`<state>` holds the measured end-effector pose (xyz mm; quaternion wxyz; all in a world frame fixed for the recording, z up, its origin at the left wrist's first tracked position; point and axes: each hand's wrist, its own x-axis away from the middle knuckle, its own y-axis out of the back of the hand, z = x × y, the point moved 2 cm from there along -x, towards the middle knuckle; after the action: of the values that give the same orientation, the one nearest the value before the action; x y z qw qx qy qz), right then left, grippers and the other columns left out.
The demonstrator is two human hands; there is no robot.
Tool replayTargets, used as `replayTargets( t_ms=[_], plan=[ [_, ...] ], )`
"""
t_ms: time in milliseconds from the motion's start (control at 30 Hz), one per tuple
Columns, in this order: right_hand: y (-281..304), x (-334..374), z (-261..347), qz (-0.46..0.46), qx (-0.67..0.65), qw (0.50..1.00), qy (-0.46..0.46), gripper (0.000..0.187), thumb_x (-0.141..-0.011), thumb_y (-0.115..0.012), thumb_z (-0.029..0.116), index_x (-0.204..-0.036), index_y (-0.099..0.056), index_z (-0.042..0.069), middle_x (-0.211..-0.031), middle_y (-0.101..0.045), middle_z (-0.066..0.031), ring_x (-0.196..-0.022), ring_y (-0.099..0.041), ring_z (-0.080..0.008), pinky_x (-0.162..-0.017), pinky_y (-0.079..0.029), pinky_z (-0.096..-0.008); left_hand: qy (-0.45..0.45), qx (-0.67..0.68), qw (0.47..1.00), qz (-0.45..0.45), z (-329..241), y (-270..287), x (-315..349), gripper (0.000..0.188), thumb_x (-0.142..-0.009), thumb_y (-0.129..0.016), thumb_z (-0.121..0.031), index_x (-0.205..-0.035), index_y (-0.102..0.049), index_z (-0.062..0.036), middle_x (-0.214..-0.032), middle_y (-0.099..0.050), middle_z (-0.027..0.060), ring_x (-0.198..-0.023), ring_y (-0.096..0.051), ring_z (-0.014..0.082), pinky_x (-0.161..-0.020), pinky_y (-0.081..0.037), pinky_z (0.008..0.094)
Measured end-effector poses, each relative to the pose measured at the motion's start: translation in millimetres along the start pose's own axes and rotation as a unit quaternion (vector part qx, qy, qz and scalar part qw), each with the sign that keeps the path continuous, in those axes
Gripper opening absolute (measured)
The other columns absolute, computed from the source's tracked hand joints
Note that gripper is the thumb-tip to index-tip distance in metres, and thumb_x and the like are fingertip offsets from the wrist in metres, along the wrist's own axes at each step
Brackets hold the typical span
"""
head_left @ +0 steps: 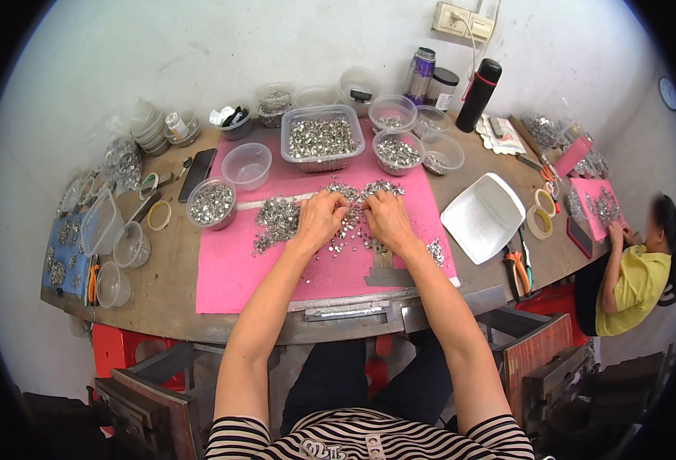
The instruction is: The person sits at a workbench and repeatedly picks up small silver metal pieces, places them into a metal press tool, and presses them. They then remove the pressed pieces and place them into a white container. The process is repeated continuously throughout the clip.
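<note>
Both hands work over a pink mat [231, 280] strewn with small shiny metal pieces. My left hand [322, 219] rests beside a pile of metal pieces [278, 222], fingertips curled together; what they pinch, if anything, is too small to make out. A short gap away, my right hand [388, 221] is bent the same way at the loose pieces [349, 224] between the hands, its fingertips also drawn together and their contents hidden. Behind the hands stands a clear rectangular tub [285, 146] full of the same pieces. A round tub of pieces [212, 204] stands left of the pile.
A white tray [482, 218] and orange-handled pliers [517, 270] lie to the right. Round clear tubs [247, 165], a black flask [479, 96] and a phone [198, 178] stand or lie farther back. At far right, a person in a yellow shirt [635, 287] handles pieces on another pink mat.
</note>
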<state>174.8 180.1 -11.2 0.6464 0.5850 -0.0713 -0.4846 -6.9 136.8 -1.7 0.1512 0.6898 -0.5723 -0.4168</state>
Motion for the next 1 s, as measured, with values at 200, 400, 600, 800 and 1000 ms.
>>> replayTargets(
  t_ms=[200,400,600,800,1000],
  plan=[
    [7,2,1,0.000,-0.009,1.000,-0.005,0.011,-0.087,-0.072,0.012,-0.095,-0.071,0.004,-0.097,-0.064,-0.0128,-0.099,-0.062,-0.0310,-0.090,-0.045,-0.0461,-0.022,0.037,0.998,-0.035,6,-3,-5,0.009,-0.091,-0.069,-0.007,-0.094,-0.067,0.0007,-0.081,-0.067,0.0145,-0.075,-0.066,0.0296,-0.071,-0.052,0.0428],
    [8,2,-2,0.004,-0.012,1.000,-0.010,0.011,-0.086,-0.073,0.012,-0.095,-0.071,0.004,-0.096,-0.065,-0.0128,-0.098,-0.062,-0.0312,-0.091,-0.044,-0.0460,0.023,0.088,0.996,-0.022,3,-5,-6,0.011,-0.092,-0.068,-0.004,-0.101,-0.068,0.0020,-0.083,-0.071,0.0152,-0.071,-0.068,0.0264,-0.067,-0.053,0.0394],
    [8,4,-6,-0.005,0.032,0.999,0.020,0.011,-0.090,-0.068,0.013,-0.095,-0.068,0.004,-0.095,-0.065,-0.0133,-0.095,-0.062,-0.0323,-0.089,-0.044,-0.0453,0.019,0.103,0.995,0.006,-23,16,13,0.010,-0.092,-0.068,-0.006,-0.099,-0.072,0.0010,-0.087,-0.073,0.0153,-0.074,-0.069,0.0236,-0.067,-0.053,0.0367],
    [73,55,47,0.076,-0.160,0.984,0.011,0.007,-0.091,-0.068,0.008,-0.094,-0.064,0.002,-0.088,-0.063,-0.0130,-0.085,-0.061,-0.0324,-0.079,-0.044,-0.0427,-0.042,0.063,0.992,0.103,-48,34,94,0.008,-0.090,-0.067,-0.003,-0.097,-0.071,-0.0023,-0.090,-0.065,0.0154,-0.087,-0.064,0.0366,-0.079,-0.051,0.0457],
    [90,129,86,0.054,-0.270,0.961,0.020,0.006,-0.091,-0.067,0.001,-0.094,-0.061,0.002,-0.092,-0.062,-0.0113,-0.085,-0.060,-0.0307,-0.078,-0.045,-0.0404,-0.053,0.033,0.996,0.064,-53,27,121,0.006,-0.091,-0.070,-0.006,-0.096,-0.071,-0.0048,-0.090,-0.064,0.0103,-0.091,-0.062,0.0312,-0.086,-0.046,0.0423]
  ],
)
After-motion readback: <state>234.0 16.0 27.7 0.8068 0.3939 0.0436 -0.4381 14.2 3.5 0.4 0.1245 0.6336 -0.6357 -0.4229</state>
